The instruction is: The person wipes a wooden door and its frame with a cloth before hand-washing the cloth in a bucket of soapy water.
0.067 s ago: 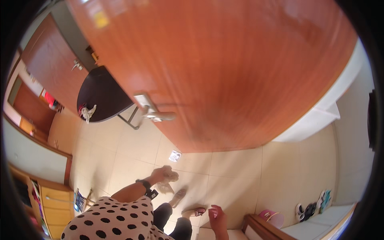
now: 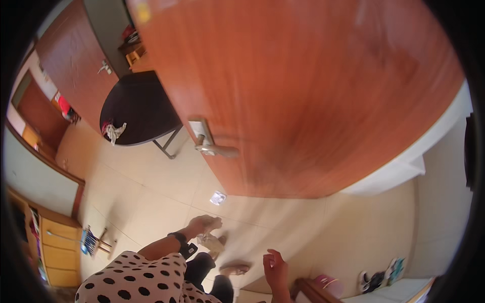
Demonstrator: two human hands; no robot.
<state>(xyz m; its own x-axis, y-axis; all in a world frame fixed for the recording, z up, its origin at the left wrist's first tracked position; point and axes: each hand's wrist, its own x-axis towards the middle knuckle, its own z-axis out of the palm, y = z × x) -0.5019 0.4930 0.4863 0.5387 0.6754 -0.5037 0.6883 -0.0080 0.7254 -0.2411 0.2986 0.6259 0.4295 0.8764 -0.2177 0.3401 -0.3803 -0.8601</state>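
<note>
A crumpled beige cloth (image 2: 211, 243) hangs from my left hand (image 2: 204, 223), whose fingers are closed on its upper part. The hand is low over the floor, in front of my legs. My right hand (image 2: 275, 265) is raised near the lower edge, its fingers curled in with nothing visible in them. Before me stands a large reddish-brown wooden door (image 2: 313, 101), ajar, with a silver lever handle (image 2: 217, 150) on its left side. Neither hand touches the door. A small white square item (image 2: 218, 197) lies on the floor by the door's bottom corner.
A black round-edged table (image 2: 136, 108) with a cloth (image 2: 115, 132) on it stands at the left behind the door. A wooden cabinet (image 2: 60, 247) and small folding stool (image 2: 96, 242) are lower left. Lower right are a pink bucket (image 2: 327, 285) and several shoes (image 2: 376, 280).
My view has shifted, so the door and table sit further right in the picture. I have stepped, and my feet have moved. The cloth is still in my left hand.
</note>
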